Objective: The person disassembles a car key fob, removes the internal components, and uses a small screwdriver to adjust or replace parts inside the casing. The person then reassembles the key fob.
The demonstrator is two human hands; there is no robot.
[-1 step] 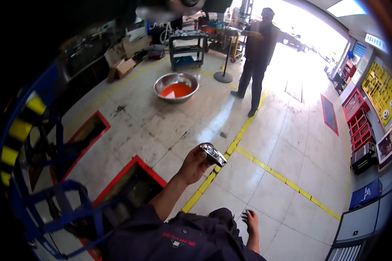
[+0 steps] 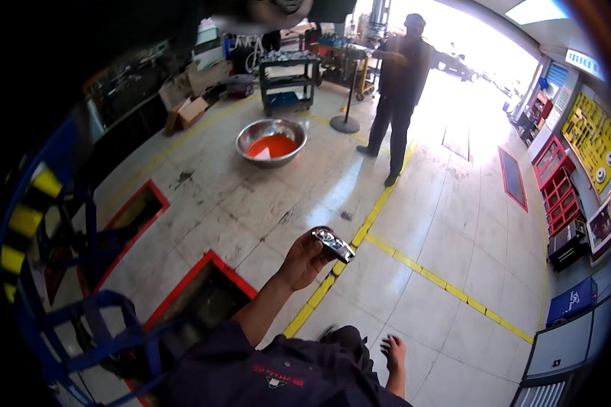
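Note:
My left hand (image 2: 297, 264) is raised in front of me, its fingers and thumb closed round one end of a small shiny silver-and-dark part (image 2: 335, 246). The part is about palm length with a mirror-like surface; its exact kind does not show. Its free end points right, above the yellow floor line. Low at my right side, my right hand (image 2: 394, 352) hangs with loosely bent, parted fingers and nothing visible in it.
Ahead on the tiles stands a steel basin (image 2: 295, 157) with orange-red contents. A person (image 2: 402, 88) stands beyond it, near a stand and a dark tool cart (image 2: 288, 85). Red-framed floor pits (image 2: 161, 308) and a blue metal frame (image 2: 108, 293) lie left. Cabinets (image 2: 557, 353) line the right.
The view has shifted slightly. The shiny part has tilted a little in my left hand, and its grip stays the same.

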